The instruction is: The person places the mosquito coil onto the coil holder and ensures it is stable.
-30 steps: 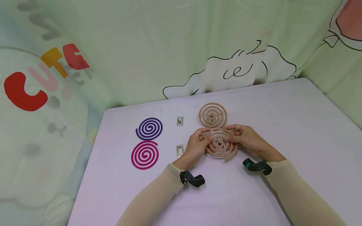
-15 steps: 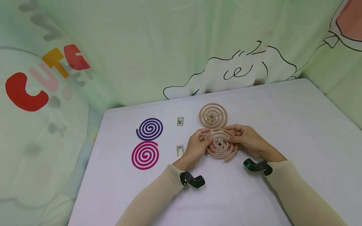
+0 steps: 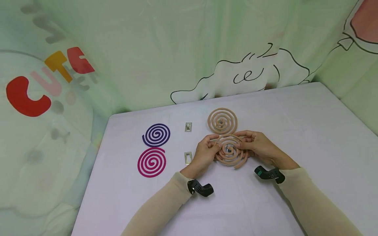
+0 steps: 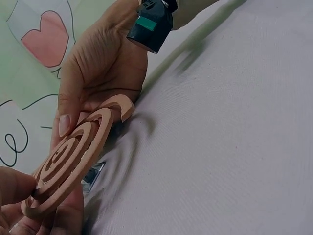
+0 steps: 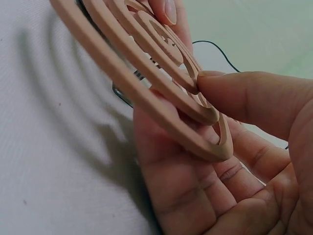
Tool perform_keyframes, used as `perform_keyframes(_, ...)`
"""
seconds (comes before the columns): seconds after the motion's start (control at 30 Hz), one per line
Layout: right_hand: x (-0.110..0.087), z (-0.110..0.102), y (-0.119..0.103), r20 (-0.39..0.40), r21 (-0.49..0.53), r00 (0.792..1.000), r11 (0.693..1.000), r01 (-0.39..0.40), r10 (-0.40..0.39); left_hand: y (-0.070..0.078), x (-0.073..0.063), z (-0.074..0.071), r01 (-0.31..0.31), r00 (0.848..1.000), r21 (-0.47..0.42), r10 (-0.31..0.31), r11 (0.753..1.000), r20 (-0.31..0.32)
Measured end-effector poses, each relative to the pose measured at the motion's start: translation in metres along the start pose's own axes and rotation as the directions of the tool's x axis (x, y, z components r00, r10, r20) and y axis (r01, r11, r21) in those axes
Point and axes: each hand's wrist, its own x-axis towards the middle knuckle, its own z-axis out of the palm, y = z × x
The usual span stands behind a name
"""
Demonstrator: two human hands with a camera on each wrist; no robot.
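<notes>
Both your left hand [image 3: 203, 153] and right hand [image 3: 261, 146] pinched the near tan coil [image 5: 142, 63], tilted just above the table [image 3: 236, 209]. Unfinished, I'd judge. Far tan coil [image 3: 222, 126] looked set; purple coil [image 3: 157, 133] and magenta coil [image 3: 152, 162] lay untouched.

Beige with black

The left sleeve [image 3: 163, 206] and right sleeve [image 3: 316, 203] are plain beige and reach the wrists. The left wrist camera [image 3: 203, 189] is black, bent and dotted with small holes; the right wrist camera [image 3: 268, 173], also black and bent, bears a teal-green patch [image 4: 146, 23].
</notes>
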Motion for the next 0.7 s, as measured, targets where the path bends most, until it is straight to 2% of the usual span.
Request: perform_keyframes(0.7,0.0,-0.0022,0.0023,-0.001,-0.001,1.0,1.0,0.005,-0.005,-0.0023,0.0001,-0.0004,-0.023,1.0,0.002,0.023,1.0,-0.001)
